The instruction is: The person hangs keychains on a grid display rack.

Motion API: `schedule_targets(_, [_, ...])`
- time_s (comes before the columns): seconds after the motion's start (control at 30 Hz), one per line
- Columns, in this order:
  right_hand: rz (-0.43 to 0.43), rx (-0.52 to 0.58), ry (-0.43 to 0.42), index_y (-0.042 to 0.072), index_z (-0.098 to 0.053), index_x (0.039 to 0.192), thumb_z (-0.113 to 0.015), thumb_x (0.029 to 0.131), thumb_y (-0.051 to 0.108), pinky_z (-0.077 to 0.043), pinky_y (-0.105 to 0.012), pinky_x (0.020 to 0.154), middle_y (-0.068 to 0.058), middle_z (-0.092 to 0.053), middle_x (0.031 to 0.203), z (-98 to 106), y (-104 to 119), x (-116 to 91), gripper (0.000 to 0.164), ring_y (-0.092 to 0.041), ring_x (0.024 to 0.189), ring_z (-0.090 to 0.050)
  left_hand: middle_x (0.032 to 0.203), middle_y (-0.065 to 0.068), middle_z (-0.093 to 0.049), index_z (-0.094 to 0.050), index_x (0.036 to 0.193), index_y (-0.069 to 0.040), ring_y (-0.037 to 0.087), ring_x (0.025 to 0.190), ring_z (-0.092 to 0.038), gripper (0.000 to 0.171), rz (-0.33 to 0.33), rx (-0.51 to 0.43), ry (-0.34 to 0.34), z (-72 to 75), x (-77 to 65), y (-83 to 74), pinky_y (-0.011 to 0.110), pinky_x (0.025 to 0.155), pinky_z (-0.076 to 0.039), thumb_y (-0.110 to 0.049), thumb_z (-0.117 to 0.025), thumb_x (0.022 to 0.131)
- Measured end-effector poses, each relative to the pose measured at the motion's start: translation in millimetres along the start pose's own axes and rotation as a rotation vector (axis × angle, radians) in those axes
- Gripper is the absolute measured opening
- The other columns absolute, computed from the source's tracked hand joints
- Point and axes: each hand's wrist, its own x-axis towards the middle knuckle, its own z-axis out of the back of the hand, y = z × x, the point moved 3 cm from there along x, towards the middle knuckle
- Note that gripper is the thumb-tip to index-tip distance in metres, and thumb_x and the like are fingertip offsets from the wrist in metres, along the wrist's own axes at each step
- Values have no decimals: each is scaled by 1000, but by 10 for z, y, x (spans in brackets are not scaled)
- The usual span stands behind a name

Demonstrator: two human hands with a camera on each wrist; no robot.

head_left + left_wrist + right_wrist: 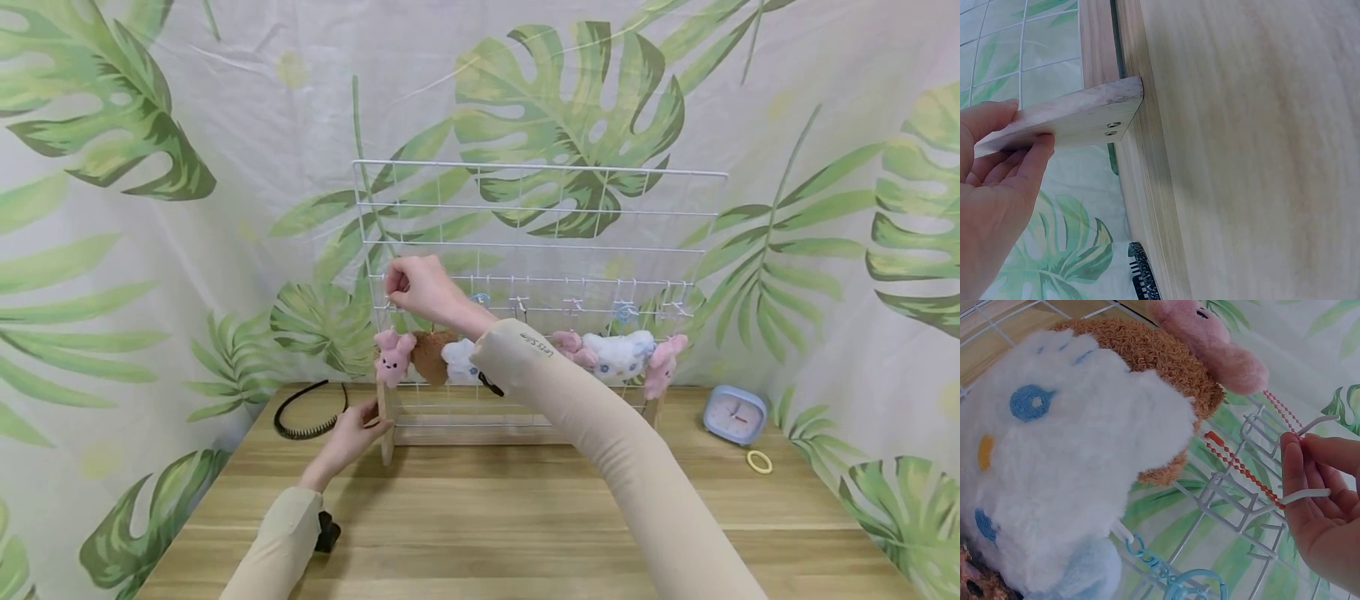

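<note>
A white wire grid rack (pixel 540 168) in a wooden stand holds a row of plush keychains on hooks. At its left end my right hand (pixel 427 287) pinches the pink bead chain (pixel 1282 409) of a pink plush keychain (pixel 393 358), right by a white hook (pixel 1321 421). An orange bead chain (pixel 1244 467) hangs on the neighbouring hook, close to that hand's palm. Low on the left, my left hand (pixel 351 440) grips the wooden side post (pixel 1079 112), thumb on one face and fingers on the other. Beside the pink plush hang a brown plush (pixel 431 360) and a white plush (pixel 457 362).
A black toothed headband (pixel 303 432) lies left of the stand. At the right are a blue clock (pixel 735 414) and a yellow ring (pixel 759 462). More plush keychains, including a white-and-blue one (pixel 621 357), hang farther right. A leaf-print cloth surrounds the wooden table (pixel 480 517).
</note>
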Motion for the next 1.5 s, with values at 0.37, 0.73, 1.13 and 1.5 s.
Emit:
schedule_targets(0.37, [-11,107,-47,6,-69,94,-63,94,6,-54,-13,72,-8,-75,95,104,10,-177,5,-15,84,-70,141,33,-50,-38,147,10,47,134,-49,54,-13,17,10,-4,9,-28,54,107,-49,-6,-57,100])
schedule_targets(0.73, [33,257,-60,5,-68,95,-69,92,9,-58,-15,75,-9,-75,94,171,-20,-894,5,-14,84,-72,140,32,-53,-40,146,9,46,131,-52,55,-8,28,-10,49,1,46,54,107,-49,-7,-60,98])
schedule_targets(1.13, [-85,252,-2,7,-71,105,-64,97,20,-60,-19,82,-7,-75,99,-227,-744,-1983,16,-14,89,-71,140,34,-52,-41,145,9,48,131,-50,52,1,76,-27,135,-55,80,56,103,-51,-9,-58,100])
schedule_targets(1.5, [-309,-4,-96,5,-55,139,-50,104,36,-46,-56,110,-16,-60,139,-525,-1456,-2954,47,-36,130,-55,135,35,-55,-42,144,9,49,127,-54,50,-44,110,-62,166,-102,94,55,101,-52,-8,-58,100])
